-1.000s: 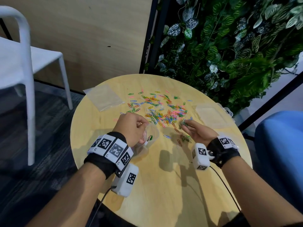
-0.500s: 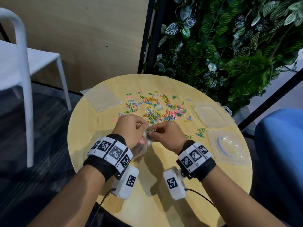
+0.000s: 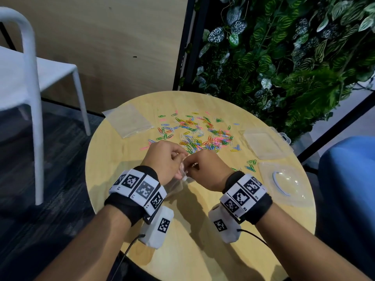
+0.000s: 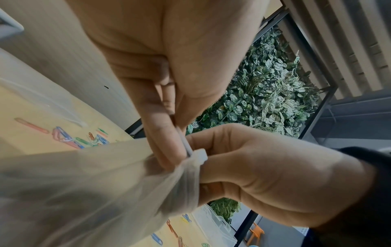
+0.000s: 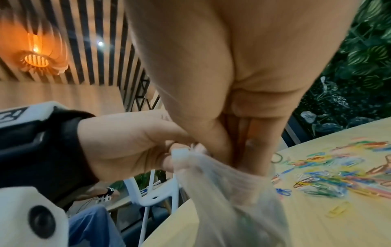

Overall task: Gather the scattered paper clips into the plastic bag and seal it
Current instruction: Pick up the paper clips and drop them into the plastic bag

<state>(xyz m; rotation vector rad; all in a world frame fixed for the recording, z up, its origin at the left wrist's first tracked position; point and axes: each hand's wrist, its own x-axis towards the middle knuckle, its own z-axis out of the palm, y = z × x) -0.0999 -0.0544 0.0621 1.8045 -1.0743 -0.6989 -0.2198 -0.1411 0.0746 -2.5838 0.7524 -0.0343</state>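
head view, looking down at a round wooden table (image 3: 203, 250). both hands meet near its middle, just above the surface, each with a black wristband w/ white marker blocks. the left hand (image 3: 165, 162) has thumb and fingers curled, pinching the top edge of a clear bag (image 3: 174, 186). the right hand (image 3: 207, 171) is curled too; from the left wrist view its fingers pinch the same rim at the white zip strip (image 4: 198, 154), right beside the left fingertips (image 4: 167, 133). in the right wrist view the right fingers (image 5: 249, 150) reach down into or against the bag's mouth; can't tell if they hold any clips. the bag hangs below both hands, crumpled and hazy; a few dim colored shapes show through it, too blurred to count.

beyond the hands, a wide scatter of colored clips (image 3: 200, 132) lies loose on the table, thickest just past the knuckles. a few more clips (image 3: 251, 165) sit apart to the right. far left of the table lies a flat spare bag (image 3: 127, 122). at the right edge are a clear box (image 3: 263, 145) and nearer, a clear lid (image 3: 284, 181) w/ a white ring on it. white chair (image 3: 30, 78) stands off to the left on dark floor; a leafy plant wall (image 3: 284, 57) rises behind the table.
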